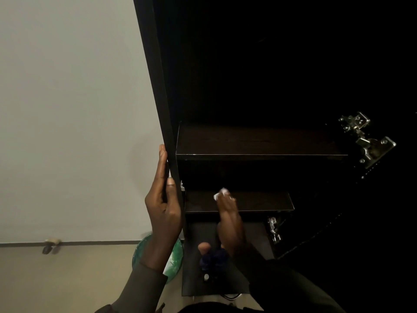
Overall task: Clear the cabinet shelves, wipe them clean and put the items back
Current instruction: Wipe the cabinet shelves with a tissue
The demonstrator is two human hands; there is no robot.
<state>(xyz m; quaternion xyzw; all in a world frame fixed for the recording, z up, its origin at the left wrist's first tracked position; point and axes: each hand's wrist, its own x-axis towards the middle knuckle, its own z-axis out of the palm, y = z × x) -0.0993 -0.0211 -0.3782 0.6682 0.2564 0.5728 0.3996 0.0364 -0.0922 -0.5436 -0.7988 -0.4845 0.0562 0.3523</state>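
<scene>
The two dark wooden cabinet shelves (pixel 259 143) look bare, so wiping is under way: the right hand (pixel 228 213) pinches a small white wipe (pixel 222 192) on the lower shelf, the left hand (pixel 163 199) grips the cabinet's dark side panel (pixel 158 86), and putting things back is left.

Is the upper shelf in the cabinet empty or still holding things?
Empty: the upper shelf shows a bare dark board, though its back is in shadow. The right hand holds a white cloth on the lower shelf.
</scene>
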